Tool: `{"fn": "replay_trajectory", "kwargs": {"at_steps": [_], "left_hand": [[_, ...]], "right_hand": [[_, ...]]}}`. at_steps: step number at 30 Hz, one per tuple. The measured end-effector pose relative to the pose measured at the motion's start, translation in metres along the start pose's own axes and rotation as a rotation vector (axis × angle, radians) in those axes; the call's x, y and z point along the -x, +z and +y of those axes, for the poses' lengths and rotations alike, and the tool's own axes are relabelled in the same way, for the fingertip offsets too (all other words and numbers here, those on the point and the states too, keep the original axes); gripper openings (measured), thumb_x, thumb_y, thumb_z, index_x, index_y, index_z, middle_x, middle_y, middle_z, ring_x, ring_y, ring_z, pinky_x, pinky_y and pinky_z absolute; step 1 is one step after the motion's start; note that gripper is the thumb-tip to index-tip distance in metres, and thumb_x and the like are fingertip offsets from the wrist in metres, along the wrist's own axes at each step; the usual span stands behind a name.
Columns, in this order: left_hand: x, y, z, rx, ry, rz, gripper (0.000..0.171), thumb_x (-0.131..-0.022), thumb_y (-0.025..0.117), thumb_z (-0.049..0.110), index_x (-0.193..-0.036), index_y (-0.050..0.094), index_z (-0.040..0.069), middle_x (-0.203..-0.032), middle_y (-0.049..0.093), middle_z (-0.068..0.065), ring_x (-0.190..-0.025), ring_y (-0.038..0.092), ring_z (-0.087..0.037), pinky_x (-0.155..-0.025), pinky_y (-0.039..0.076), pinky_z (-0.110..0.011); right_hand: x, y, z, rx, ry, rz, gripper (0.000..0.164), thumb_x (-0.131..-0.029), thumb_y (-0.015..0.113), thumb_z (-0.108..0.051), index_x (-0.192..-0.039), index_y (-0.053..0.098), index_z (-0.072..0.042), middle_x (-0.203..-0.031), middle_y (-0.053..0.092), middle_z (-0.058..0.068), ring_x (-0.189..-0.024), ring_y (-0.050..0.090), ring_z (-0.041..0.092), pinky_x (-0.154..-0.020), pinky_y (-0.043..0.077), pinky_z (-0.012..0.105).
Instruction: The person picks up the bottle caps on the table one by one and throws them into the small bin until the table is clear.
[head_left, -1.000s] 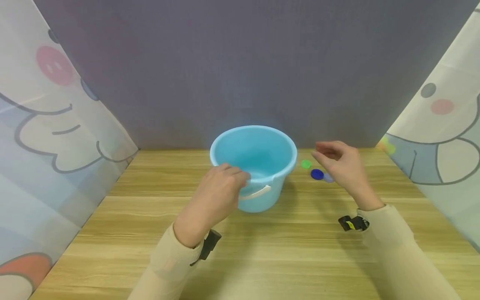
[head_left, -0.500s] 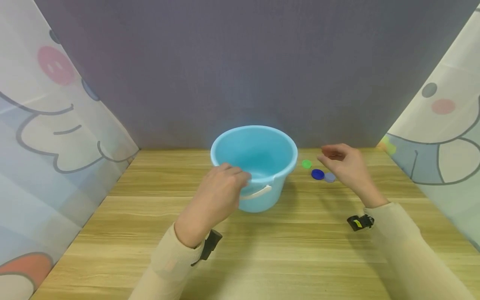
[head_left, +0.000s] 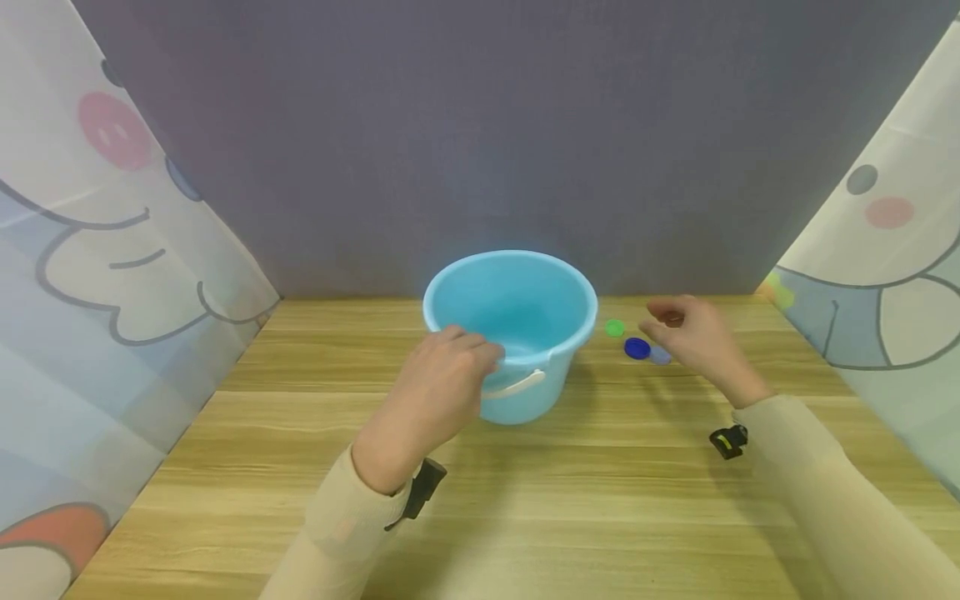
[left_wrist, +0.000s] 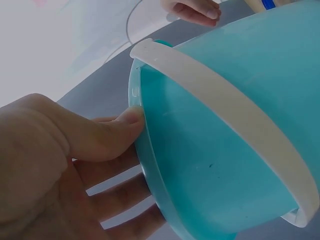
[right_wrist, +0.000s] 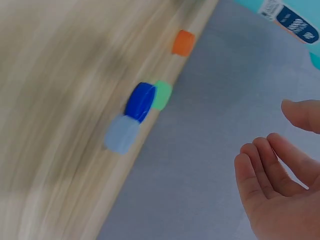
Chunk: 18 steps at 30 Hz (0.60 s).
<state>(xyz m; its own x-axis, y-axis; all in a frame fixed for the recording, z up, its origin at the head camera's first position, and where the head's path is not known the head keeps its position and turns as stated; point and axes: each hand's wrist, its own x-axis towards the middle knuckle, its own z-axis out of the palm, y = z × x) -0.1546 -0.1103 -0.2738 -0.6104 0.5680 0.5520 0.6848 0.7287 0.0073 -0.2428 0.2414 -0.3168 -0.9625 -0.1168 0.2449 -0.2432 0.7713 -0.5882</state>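
Observation:
A light blue plastic bucket [head_left: 528, 407] stands upright at the back middle of the table, its white handle [left_wrist: 235, 112] hanging down the near side. My left hand [head_left: 442, 375] grips the near rim, thumb outside the wall and fingers curled over the inside. To the right of the bucket, my right hand [head_left: 697, 337] hovers with nothing in it, its fingers loosely bent and the thumb apart from them. Below and left of it lie a light green cap [head_left: 615, 327], a dark blue cap [head_left: 637, 348] and a pale blue cap [head_left: 660, 355].
An orange cap [right_wrist: 183, 43] lies near the bucket in the right wrist view; the bucket hides it in the head view. A grey panel [head_left: 517, 125] rises behind the wood-grain table [head_left: 600, 517]. Cartoon-print sheets [head_left: 105, 275] flank both sides.
My right hand has drifted right and slightly down, away from the bucket, uncovering more of the pale blue cap. My left hand keeps its grip on the rim.

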Motion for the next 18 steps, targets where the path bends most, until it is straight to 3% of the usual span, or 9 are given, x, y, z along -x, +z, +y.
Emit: {"fn": "replay_trajectory", "kwargs": {"at_steps": [18], "left_hand": [[-0.002, 0.000, 0.002, 0.021, -0.003, -0.005, 0.015, -0.083, 0.075, -0.005, -0.084, 0.069, 0.009, -0.078, 0.068, -0.002, -0.071, 0.055, -0.023, -0.067, 0.047, -0.034]], "right_hand": [[-0.018, 0.002, 0.025, 0.117, 0.001, -0.133, 0.050, -0.099, 0.064, -0.022, -0.130, 0.056, 0.016, -0.131, 0.054, 0.038, -0.120, 0.052, 0.055, -0.099, 0.043, 0.065]]}}
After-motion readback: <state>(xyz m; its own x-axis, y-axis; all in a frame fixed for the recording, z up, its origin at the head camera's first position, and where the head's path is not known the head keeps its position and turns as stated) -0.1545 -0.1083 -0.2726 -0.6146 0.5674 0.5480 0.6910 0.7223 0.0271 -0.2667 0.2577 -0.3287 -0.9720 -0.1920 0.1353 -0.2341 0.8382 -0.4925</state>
